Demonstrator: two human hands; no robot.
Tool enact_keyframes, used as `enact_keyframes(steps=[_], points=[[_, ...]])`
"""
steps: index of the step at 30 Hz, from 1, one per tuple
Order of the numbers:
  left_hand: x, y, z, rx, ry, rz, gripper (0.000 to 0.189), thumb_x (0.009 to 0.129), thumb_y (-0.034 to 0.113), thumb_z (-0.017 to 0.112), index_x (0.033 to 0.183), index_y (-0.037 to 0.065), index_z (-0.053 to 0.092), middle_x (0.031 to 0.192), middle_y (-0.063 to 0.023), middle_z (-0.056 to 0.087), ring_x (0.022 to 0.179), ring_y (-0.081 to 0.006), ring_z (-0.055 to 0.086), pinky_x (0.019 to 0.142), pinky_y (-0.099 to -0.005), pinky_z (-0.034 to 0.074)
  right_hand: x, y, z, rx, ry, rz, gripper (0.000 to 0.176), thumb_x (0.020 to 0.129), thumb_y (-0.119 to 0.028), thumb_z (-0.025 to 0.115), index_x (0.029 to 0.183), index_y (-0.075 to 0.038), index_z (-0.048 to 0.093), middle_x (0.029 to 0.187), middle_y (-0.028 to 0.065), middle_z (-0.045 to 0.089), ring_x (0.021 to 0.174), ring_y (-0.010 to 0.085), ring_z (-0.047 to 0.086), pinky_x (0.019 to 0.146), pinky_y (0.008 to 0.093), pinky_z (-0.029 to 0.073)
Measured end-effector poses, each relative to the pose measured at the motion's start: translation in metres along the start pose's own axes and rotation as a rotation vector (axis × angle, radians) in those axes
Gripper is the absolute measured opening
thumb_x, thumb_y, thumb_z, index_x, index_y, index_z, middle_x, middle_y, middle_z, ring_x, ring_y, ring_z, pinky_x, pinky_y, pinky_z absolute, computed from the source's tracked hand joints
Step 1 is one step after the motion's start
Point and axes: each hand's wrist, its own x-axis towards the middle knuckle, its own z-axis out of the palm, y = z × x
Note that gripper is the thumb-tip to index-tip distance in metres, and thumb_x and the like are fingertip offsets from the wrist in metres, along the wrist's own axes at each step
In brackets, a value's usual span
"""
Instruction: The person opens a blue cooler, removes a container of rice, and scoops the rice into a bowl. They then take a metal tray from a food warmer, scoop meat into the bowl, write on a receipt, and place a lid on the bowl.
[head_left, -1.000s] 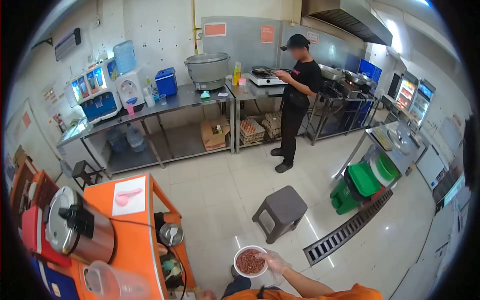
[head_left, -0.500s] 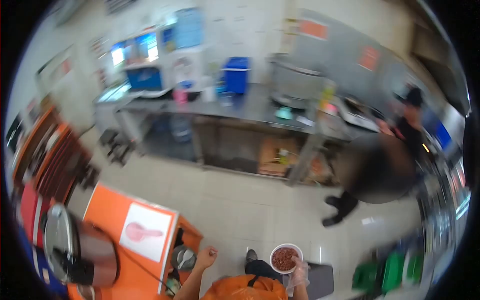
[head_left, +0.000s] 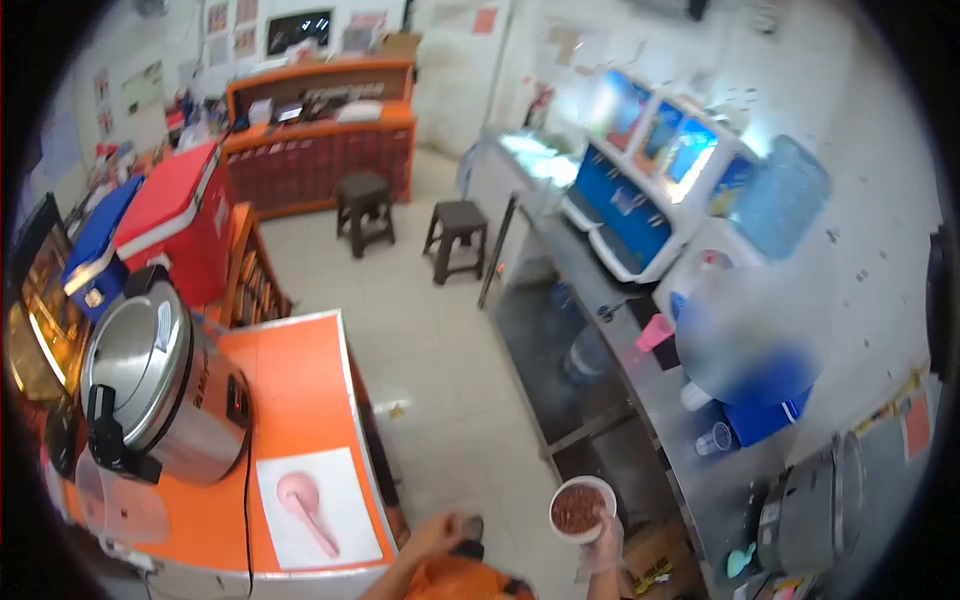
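My right hand (head_left: 604,548), in a clear plastic glove, grips the rim of a round white bowl (head_left: 556,533) from the right side. Small reddish-brown, bean-like pieces (head_left: 578,508) fill much of the bowl. To its left, my left hand (head_left: 445,534) is loosely closed, with no object visible in it; its fingers are slightly blurred. An orange-topped table (head_left: 290,365) stands left of that hand. On the table, a pink scoop (head_left: 300,495) lies on a white sheet (head_left: 345,510), behind which stands a large silver cooker (head_left: 165,385) with black handles.
A steel counter (head_left: 645,400) runs along the right, bearing a pink cup (head_left: 655,332), a clear cup (head_left: 713,438) and a large pot (head_left: 812,515). Two dark stools (head_left: 458,232) stand on the tiled floor ahead. Red (head_left: 180,215) and blue coolers (head_left: 100,235) are at the left.
My view has swung left, so the orange table and cooker show more fully and the person at the right is out of view. The bowl stays in my right hand.
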Motion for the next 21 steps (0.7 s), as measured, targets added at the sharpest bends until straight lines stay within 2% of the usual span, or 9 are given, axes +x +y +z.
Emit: enact_keyframes(steps=[4,7,11,12,13,14,16,19,21], points=[[0.149,0.107,-0.060,-0.044,0.044,0.075,0.023,0.091,0.018,0.063,0.111,0.008,0.063,0.066,-0.0060,0.051,0.059,-0.0159,0.051,0.059,-0.0334,0.046,0.075,-0.026,0.057,0.200,-0.148,0.327,0.044,0.091,-0.022,0.058,0.125,0.006,0.056,0.116,0.0164,0.066,0.096,0.0276,0.069,0.060,0.0439,0.061],[0.241,0.119,-0.105,-0.074,0.052,0.146,0.021,0.094,0.015,0.059,0.113,0.007,0.062,0.063,-0.0032,0.049,0.057,-0.0129,0.050,0.058,-0.0310,0.046,0.117,-0.084,0.156,-0.080,0.039,0.476,0.038,0.097,-0.033,0.054,0.118,-0.002,0.064,0.103,0.0113,0.068,0.090,0.0308,0.069,0.070,0.0458,0.056],[0.340,-0.037,-0.126,-0.475,0.362,-0.231,0.017,0.098,0.013,0.054,0.110,0.006,0.064,0.063,-0.0018,0.057,0.057,-0.0103,0.054,0.054,-0.0281,0.046,0.285,-0.044,0.191,-0.275,-0.149,0.416,0.038,0.096,-0.032,0.053,0.115,0.000,0.063,0.098,0.0143,0.068,0.087,0.0291,0.068,0.064,0.0427,0.056],[0.345,-0.077,-0.125,-0.435,0.497,-0.388,0.015,0.096,0.011,0.055,0.103,0.007,0.068,0.067,-0.0072,0.064,0.062,-0.0185,0.062,0.059,-0.0345,0.051,0.347,-0.004,0.180,-0.392,-0.280,0.233,0.041,0.093,-0.028,0.056,0.121,0.002,0.059,0.107,0.0151,0.067,0.091,0.0282,0.069,0.066,0.0424,0.059],[0.339,-0.214,-0.091,-0.087,0.631,-0.167,0.021,0.093,0.020,0.058,0.097,0.004,0.071,0.087,-0.0155,0.071,0.081,-0.0316,0.068,0.074,-0.0438,0.054,0.409,0.035,0.170,-0.484,-0.378,0.043,0.046,0.091,-0.024,0.059,0.126,0.005,0.056,0.115,0.0160,0.066,0.096,0.0274,0.069,0.068,0.0421,0.061],[0.324,-0.227,-0.087,-0.016,0.557,-0.848,0.033,0.090,0.032,0.058,0.093,0.003,0.072,0.110,-0.0205,0.068,0.102,-0.0382,0.064,0.090,-0.0471,0.050,0.433,-0.001,0.229,-0.373,-0.258,0.205,0.039,0.094,-0.023,0.053,0.111,0.010,0.063,0.098,0.0150,0.070,0.093,0.0231,0.069,0.080,0.0368,0.053],[0.273,-0.258,-0.028,0.386,0.524,-1.208,0.037,0.092,0.034,0.052,0.104,0.004,0.072,0.114,-0.0251,0.065,0.106,-0.0349,0.064,0.094,-0.0430,0.049,0.487,0.001,0.295,-0.258,-0.301,0.224,0.040,0.094,-0.024,0.053,0.112,0.010,0.063,0.098,0.0148,0.070,0.092,0.0229,0.068,0.081,0.0370,0.053],[0.226,-0.194,-0.040,-0.117,0.536,-1.482,0.034,0.092,0.031,0.053,0.100,0.004,0.070,0.107,-0.0229,0.065,0.100,-0.0330,0.063,0.089,-0.0425,0.049,0.604,-0.008,0.413,-0.504,-0.529,0.111,0.044,0.096,-0.029,0.053,0.120,0.008,0.061,0.106,0.0138,0.068,0.094,0.0232,0.066,0.085,0.0375,0.052],[0.238,-0.169,-0.060,-0.244,0.582,-1.536,0.031,0.093,0.029,0.053,0.098,0.003,0.069,0.103,-0.0214,0.064,0.096,-0.0317,0.063,0.085,-0.0421,0.049,0.644,-0.005,0.508,-0.256,-0.736,0.246,0.048,0.099,-0.035,0.052,0.123,0.005,0.060,0.115,0.0133,0.065,0.102,0.0229,0.063,0.091,0.0369,0.050]])
